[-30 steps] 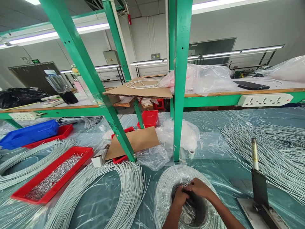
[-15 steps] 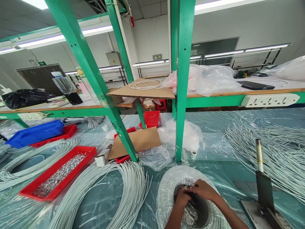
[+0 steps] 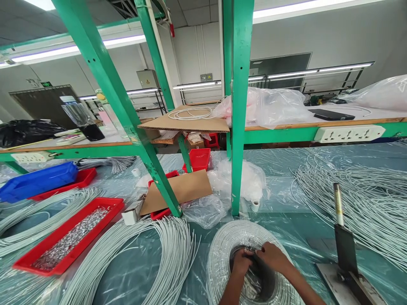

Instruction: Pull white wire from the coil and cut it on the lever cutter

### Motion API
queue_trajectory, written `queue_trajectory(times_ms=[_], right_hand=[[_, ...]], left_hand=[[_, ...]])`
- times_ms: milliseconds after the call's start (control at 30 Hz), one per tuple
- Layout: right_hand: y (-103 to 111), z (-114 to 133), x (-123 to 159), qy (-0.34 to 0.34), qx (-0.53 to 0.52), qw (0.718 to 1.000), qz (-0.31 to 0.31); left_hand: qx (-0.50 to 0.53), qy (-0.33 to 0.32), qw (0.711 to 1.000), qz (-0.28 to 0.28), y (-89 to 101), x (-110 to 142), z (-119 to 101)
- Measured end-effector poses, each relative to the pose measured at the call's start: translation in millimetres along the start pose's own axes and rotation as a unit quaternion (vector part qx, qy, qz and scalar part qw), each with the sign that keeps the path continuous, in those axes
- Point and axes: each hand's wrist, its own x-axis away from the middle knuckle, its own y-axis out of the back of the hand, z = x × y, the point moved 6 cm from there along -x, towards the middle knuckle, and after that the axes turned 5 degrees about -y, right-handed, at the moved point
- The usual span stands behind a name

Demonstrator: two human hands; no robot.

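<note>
A thick coil of pale cable (image 3: 219, 254), wrapped in clear plastic film, lies in front of me. Both my hands are at the far side of its dark central hole. My left hand (image 3: 242, 262) is closed, its fingers pinching the crinkled plastic film (image 3: 252, 288) at the inner rim. Close beside it on the right, my right hand (image 3: 272, 256) is also closed on the film, knuckles up. The fingertips are partly hidden in the hole.
Loose cable coils (image 3: 178, 250) lie left, beside a red tray (image 3: 104, 203) of small metal parts. A metal stand with an upright post (image 3: 338, 205) is at right, before a cable pile (image 3: 359, 199). Green posts (image 3: 237, 178) rise just beyond the wrapped coil.
My right hand has shifted slightly away from my left, so the gap between them is a little wider. The whole view has moved slightly; the coil stays in place.
</note>
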Motion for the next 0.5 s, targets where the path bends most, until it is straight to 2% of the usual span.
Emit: queue_trajectory(times_ms=[267, 500], right_hand=[[-10.9, 2.7, -8.8, -0.01, -0.01, 1.0, -0.012], [-14.1, 2.9, -14.6, 0.019, -0.029, 0.999, -0.009]], left_hand=[[0.007, -0.014, 1.0, 0.02, -2.6, 0.3, -0.3], [0.008, -0.014, 1.0, 0.015, -1.1, -2.3, 6.6]])
